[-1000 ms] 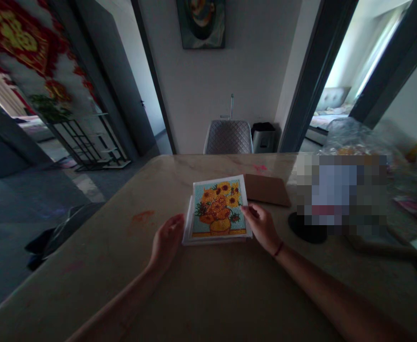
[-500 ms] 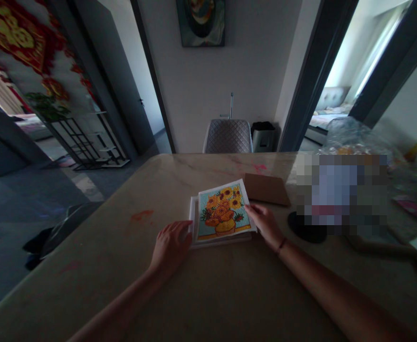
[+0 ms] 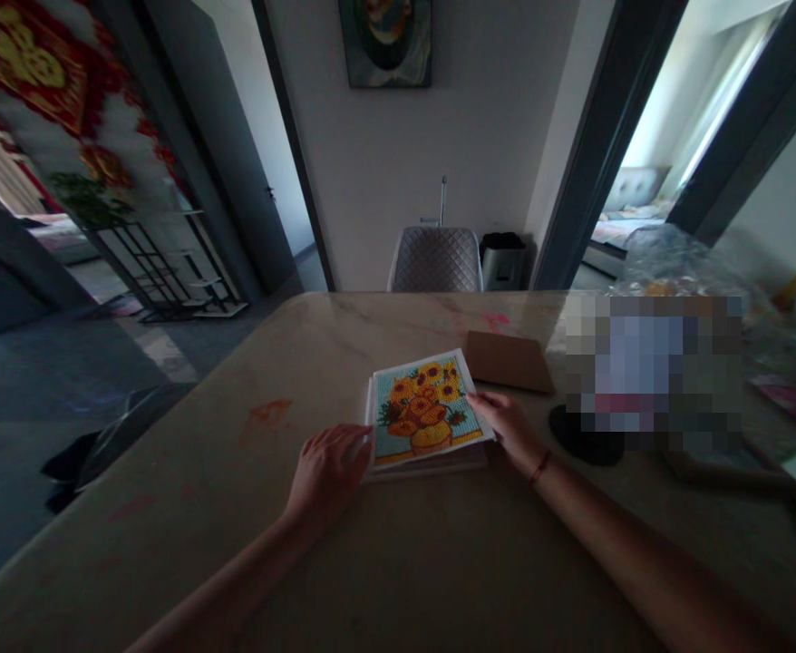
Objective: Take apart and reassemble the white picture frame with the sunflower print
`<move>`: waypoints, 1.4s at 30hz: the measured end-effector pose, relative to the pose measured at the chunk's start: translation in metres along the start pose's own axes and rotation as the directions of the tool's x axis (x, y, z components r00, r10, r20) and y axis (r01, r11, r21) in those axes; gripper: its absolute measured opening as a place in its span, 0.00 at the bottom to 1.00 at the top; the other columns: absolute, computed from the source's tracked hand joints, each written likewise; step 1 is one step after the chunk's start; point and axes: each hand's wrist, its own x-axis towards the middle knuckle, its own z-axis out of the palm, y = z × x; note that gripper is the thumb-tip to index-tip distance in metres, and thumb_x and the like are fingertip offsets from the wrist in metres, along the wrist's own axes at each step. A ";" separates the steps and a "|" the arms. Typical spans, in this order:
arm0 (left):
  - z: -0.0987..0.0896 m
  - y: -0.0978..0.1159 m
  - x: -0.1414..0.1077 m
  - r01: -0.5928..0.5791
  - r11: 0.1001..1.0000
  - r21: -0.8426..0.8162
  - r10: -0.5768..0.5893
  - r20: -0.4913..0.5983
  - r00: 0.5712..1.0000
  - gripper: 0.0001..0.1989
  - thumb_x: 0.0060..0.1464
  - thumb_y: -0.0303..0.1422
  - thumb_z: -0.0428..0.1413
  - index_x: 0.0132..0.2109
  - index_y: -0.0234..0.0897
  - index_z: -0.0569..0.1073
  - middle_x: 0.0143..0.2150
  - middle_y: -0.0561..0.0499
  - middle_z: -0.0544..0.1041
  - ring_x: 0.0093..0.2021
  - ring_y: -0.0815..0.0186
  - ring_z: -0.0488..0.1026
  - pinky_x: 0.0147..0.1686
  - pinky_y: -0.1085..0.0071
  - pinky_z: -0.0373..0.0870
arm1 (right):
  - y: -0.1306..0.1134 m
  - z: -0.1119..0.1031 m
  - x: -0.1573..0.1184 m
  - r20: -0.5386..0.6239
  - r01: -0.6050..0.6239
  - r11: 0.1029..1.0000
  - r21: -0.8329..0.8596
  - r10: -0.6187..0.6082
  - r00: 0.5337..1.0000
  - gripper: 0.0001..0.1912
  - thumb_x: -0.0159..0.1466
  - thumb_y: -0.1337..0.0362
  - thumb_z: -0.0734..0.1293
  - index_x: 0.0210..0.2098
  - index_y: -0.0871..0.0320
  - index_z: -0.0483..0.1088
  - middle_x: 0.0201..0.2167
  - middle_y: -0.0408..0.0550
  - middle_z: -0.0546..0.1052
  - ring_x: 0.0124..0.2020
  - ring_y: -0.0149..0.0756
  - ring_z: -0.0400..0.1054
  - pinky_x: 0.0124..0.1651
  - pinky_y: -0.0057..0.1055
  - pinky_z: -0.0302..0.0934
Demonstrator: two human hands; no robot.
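As both hands (image 3: 328,473) (image 3: 505,431) touch it, the sunflower diamond painting (image 3: 422,410) lies between.

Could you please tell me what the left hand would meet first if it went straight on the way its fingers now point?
The left hand would most likely meet the left edge of the stack of sunflower picture boards first. Its fingertips look very close to that edge, though the depth is hard to judge.

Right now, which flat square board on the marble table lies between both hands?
The sunflower mosaic panel, between the left hand and right hand; the plain brown cardboard square lies beyond.
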 end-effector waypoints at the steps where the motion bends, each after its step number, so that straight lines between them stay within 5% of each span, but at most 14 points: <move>1: 0.000 0.000 0.000 0.001 1.000 -0.007 -0.001 0.002 1.000 0.14 0.56 0.37 0.45 0.43 0.41 0.73 0.43 0.50 0.76 0.42 0.62 0.72 0.45 0.61 0.64 | 0.000 0.000 0.000 0.001 0.000 1.000 0.000 0.000 1.000 0.19 0.46 0.49 0.67 0.26 0.60 0.72 0.21 0.46 0.75 0.22 0.35 0.68 0.25 0.30 0.61; 10: 0.002 -0.001 -0.002 0.034 0.999 0.016 -0.034 -0.020 0.999 0.16 0.51 0.37 0.50 0.47 0.41 0.70 0.45 0.50 0.75 0.45 0.60 0.70 0.47 0.61 0.63 | 0.001 0.003 -0.004 0.005 0.121 0.954 -0.276 -0.124 0.992 0.18 0.53 0.51 0.62 0.25 0.62 0.70 0.21 0.47 0.73 0.22 0.32 0.65 0.23 0.26 0.54; 22: -0.003 0.001 -0.001 -0.002 0.999 -0.039 0.003 0.026 1.000 0.13 0.56 0.34 0.44 0.43 0.41 0.72 0.43 0.50 0.75 0.43 0.62 0.71 0.45 0.62 0.64 | 0.001 0.010 -0.012 0.031 0.238 0.860 -0.452 -0.251 0.968 0.15 0.56 0.54 0.60 0.25 0.59 0.68 0.23 0.48 0.75 0.26 0.35 0.67 0.26 0.27 0.56; 33: -0.003 0.005 0.000 0.013 0.999 -0.032 -0.012 0.006 1.000 0.11 0.53 0.37 0.50 0.41 0.41 0.72 0.42 0.50 0.75 0.43 0.60 0.71 0.46 0.60 0.64 | 0.005 0.011 -0.014 -0.036 0.297 0.727 -0.619 -0.404 0.914 0.20 0.54 0.62 0.62 0.45 0.61 0.65 0.21 0.40 0.63 0.24 0.32 0.59 0.30 0.29 0.57; 42: -0.002 0.004 0.000 0.017 0.999 -0.032 -0.017 0.000 1.000 0.10 0.52 0.37 0.51 0.40 0.41 0.72 0.42 0.50 0.75 0.42 0.61 0.71 0.45 0.60 0.64 | 0.007 0.004 -0.010 0.082 0.369 0.624 -0.688 -0.439 0.895 0.11 0.54 0.61 0.65 0.35 0.59 0.71 0.32 0.51 0.69 0.34 0.38 0.64 0.40 0.35 0.59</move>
